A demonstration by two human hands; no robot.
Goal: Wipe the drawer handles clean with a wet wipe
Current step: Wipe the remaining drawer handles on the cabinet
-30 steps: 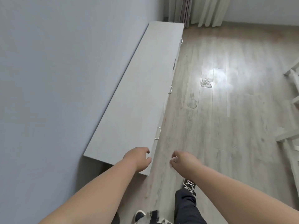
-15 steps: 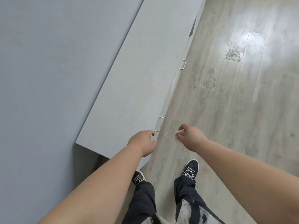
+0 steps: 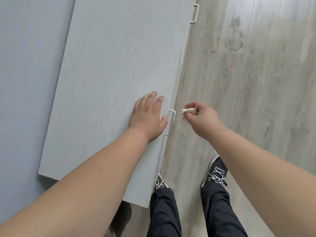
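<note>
A long, low pale-grey cabinet [image 3: 111, 69] runs along the wall, seen from above. Its nearest white drawer handle [image 3: 171, 122] sticks out from the front edge. My left hand [image 3: 147, 115] lies flat on the cabinet top, fingers spread, just left of that handle. My right hand [image 3: 201, 119] hovers over the floor to the right of the handle, pinching a small crumpled white wet wipe [image 3: 187, 110] a short gap away from it. A second handle [image 3: 195, 13] shows farther along the cabinet.
Blue-grey wall [image 3: 29, 65] borders the cabinet on the left. Light wood floor [image 3: 256, 82] spreads to the right, with a damp-looking mark [image 3: 234, 40]. My dark-trousered legs and black shoes [image 3: 215, 173] stand close to the cabinet's front.
The view has closed in on the near end of the cabinet. My left hand has opened and settled flat on the top. My right hand has brought the wipe close to the nearest handle.
</note>
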